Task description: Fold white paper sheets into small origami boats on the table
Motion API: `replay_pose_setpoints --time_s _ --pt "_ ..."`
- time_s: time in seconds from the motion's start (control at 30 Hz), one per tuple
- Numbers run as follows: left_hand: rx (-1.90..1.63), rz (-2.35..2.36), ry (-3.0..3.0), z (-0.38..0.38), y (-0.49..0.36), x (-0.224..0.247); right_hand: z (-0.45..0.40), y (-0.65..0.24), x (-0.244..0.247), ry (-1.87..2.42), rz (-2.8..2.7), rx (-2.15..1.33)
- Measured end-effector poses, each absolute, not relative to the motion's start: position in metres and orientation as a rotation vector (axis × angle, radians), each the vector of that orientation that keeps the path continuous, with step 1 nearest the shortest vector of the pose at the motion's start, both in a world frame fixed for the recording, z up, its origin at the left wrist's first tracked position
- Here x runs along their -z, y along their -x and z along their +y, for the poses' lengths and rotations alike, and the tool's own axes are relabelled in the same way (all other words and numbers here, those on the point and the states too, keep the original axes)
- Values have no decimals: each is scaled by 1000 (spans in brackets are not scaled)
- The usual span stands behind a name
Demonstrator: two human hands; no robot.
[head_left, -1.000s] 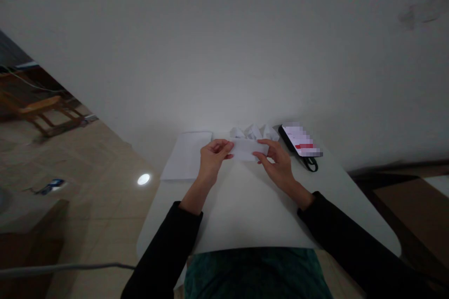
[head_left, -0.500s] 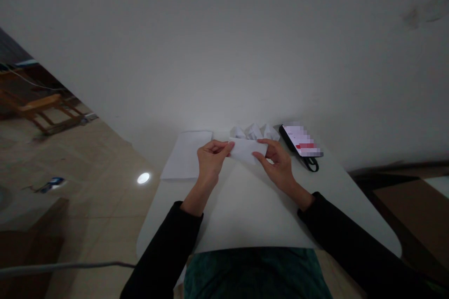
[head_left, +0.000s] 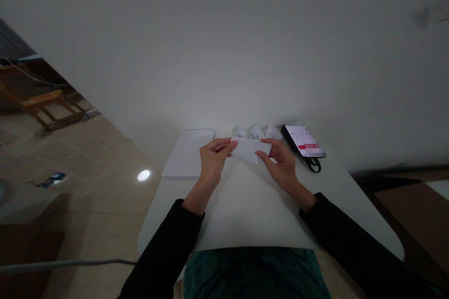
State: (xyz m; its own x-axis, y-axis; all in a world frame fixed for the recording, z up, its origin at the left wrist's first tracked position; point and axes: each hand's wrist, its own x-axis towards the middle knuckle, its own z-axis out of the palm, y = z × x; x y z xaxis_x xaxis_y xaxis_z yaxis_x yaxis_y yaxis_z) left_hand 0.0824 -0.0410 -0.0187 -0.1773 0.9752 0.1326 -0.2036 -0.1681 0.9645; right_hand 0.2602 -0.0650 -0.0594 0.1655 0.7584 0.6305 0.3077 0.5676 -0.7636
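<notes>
A small folded white paper (head_left: 248,149) is held up above the white table between my two hands. My left hand (head_left: 214,158) pinches its left end between thumb and fingers. Its right end is gripped by my right hand (head_left: 280,161), thumb in front and fingers behind. Just beyond the paper, three folded white paper pieces (head_left: 255,131) stand in a row by the wall, their lower parts hidden. Flat white sheets (head_left: 185,154) lie to the left of my left hand.
A phone (head_left: 304,141) with a lit screen and a black strap (head_left: 313,164) rests at the table's back right. The white table (head_left: 245,219) meets the wall (head_left: 224,46). A wooden chair (head_left: 45,103) stands far left; a cable (head_left: 70,265) runs at lower left.
The view has shifted slightly. Both hands and the held paper appear a little further right, with the same grip on the paper.
</notes>
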Motion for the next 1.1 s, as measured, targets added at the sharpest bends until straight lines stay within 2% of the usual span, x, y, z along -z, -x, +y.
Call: replay_pose_setpoints --time_s 1.1 --pt "-1551 1119 -1098 -39 -81 19 -69 -259 56 1010 -1473 -264"
